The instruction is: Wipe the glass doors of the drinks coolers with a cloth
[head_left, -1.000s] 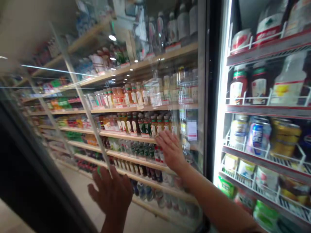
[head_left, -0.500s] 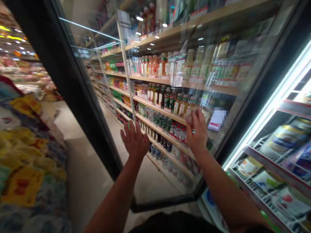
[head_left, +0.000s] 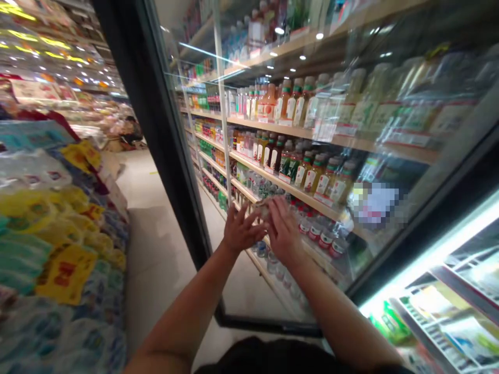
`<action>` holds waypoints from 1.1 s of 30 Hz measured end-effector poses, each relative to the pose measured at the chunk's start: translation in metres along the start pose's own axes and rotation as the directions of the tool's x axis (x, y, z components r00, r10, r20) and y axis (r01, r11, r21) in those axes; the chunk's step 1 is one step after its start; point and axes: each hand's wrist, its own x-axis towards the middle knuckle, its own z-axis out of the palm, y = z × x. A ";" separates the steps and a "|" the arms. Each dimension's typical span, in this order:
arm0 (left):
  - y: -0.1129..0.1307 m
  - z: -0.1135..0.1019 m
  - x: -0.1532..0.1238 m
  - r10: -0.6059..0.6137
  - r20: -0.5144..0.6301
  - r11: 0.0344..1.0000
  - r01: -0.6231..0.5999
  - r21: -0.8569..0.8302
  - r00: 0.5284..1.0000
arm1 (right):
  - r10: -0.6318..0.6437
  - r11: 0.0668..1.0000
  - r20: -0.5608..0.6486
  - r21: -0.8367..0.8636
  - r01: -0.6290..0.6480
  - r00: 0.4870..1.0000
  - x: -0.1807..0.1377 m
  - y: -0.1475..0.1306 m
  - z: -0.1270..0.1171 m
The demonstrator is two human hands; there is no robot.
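My two hands meet in front of the open cooler's glass door (head_left: pixel 351 171). My right hand (head_left: pixel 285 232) pinches a small pale crumpled thing (head_left: pixel 262 207) at its fingertips; I cannot make out what it is. My left hand (head_left: pixel 238 232) is right beside it, fingers spread, its tips touching or almost touching that thing. Through the glass show shelves of bottled drinks (head_left: pixel 296 166). The door's black frame (head_left: pixel 163 145) stands to the left of my hands.
The lit cooler interior (head_left: pixel 448 306) with wire racks and packaged goods is at the lower right. Stacked colourful plastic packs (head_left: pixel 58 244) fill the left side. A pale aisle floor (head_left: pixel 156 244) runs between them and the door. A blurred label (head_left: pixel 376 202) sticks on the glass.
The view swung left and the door now fills the middle. My hands have come together; the left hand moved right to meet the right hand, which has come down and left with the pale thing.
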 end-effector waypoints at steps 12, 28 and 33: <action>0.007 -0.009 0.001 -0.059 0.058 0.998 0.057 0.035 0.997 | 0.016 0.825 -0.068 -0.563 -0.052 0.998 -0.056 0.072 -0.045; 0.051 -0.040 0.057 -0.175 0.204 0.974 0.139 0.181 0.963 | -0.025 0.874 -0.102 -0.486 -0.028 0.994 -0.081 0.064 -0.057; 0.047 -0.053 0.065 -0.143 0.172 0.960 0.094 0.265 0.975 | -0.049 0.894 -0.092 -0.449 0.003 0.995 -0.082 0.063 -0.064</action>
